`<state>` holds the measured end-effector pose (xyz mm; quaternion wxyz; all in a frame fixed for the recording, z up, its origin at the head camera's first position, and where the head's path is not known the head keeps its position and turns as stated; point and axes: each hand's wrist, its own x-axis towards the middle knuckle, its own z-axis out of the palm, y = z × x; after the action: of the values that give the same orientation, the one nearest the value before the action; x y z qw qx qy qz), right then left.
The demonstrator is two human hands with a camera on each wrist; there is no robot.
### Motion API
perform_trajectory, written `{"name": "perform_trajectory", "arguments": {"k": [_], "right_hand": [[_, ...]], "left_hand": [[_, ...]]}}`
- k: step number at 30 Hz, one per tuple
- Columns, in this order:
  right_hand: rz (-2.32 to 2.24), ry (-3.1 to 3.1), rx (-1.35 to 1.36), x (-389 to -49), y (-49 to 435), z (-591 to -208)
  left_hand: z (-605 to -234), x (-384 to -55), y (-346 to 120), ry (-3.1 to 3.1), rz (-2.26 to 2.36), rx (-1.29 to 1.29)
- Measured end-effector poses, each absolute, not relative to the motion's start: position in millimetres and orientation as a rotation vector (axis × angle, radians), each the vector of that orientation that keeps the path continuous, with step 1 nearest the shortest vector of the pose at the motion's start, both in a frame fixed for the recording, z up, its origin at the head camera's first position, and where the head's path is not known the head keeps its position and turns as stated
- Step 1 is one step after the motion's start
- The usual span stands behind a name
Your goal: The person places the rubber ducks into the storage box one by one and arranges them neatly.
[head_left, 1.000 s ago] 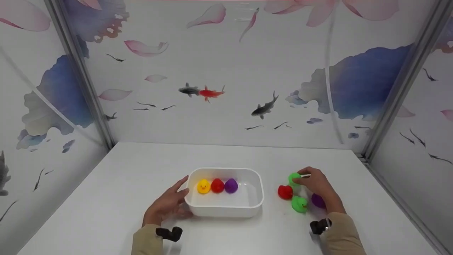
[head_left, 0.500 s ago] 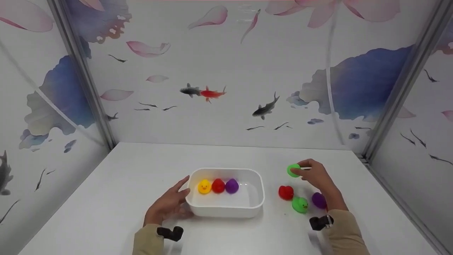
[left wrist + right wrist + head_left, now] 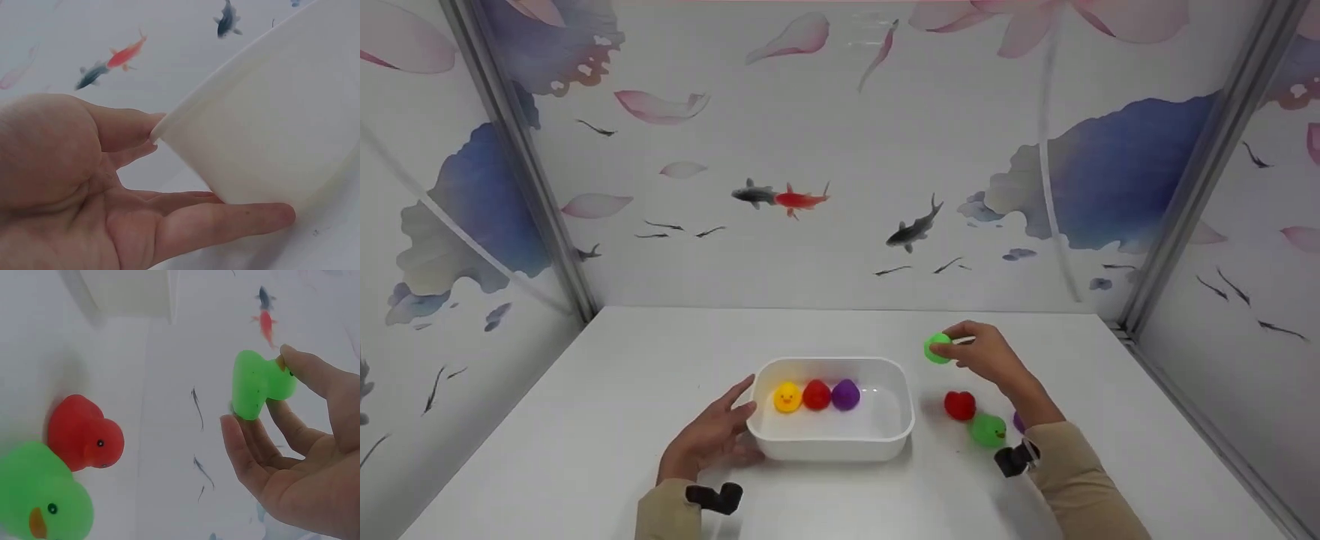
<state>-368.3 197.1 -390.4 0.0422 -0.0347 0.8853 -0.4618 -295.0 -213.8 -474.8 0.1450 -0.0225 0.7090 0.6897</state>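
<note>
My right hand (image 3: 986, 355) pinches a green rubber duck (image 3: 250, 385) between thumb and fingers, raised above the table to the right of a white plastic box (image 3: 831, 448). My left hand (image 3: 709, 433) touches the left end of that box. In the left wrist view its thumb tip meets the rim while straight fingers (image 3: 236, 222) lie along the lower wall. Inside the box sit a yellow duck (image 3: 787, 397), a red duck (image 3: 817, 395) and a purple duck (image 3: 846, 394) in a row.
Right of the box, another red duck (image 3: 959, 406) and another green duck (image 3: 988, 431) rest on the white table (image 3: 675, 352). A second purple duck (image 3: 1019, 422) is mostly hidden behind my right forearm. Printed panels (image 3: 825, 127) enclose the back and sides.
My right hand has lifted the green duck off the table and carried it left and away from me, nearer the box. My left hand keeps its place at the box.
</note>
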Motion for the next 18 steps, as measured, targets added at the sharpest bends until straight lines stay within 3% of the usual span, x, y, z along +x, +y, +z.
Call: {"name": "perform_trajectory", "arguments": {"k": [10, 18], "right_hand": [[-1.326, 2.727, -0.229, -367.3, 162.8, -381.6], [-1.338, 2.709, -0.151, -370.8, 141.6, -393.3]], "left_hand": [[-473.6, -293.9, -212.0, 2.063, 1.978, -0.130], [-474.7, -295.4, -213.1, 2.072, 1.960, -0.121]]}}
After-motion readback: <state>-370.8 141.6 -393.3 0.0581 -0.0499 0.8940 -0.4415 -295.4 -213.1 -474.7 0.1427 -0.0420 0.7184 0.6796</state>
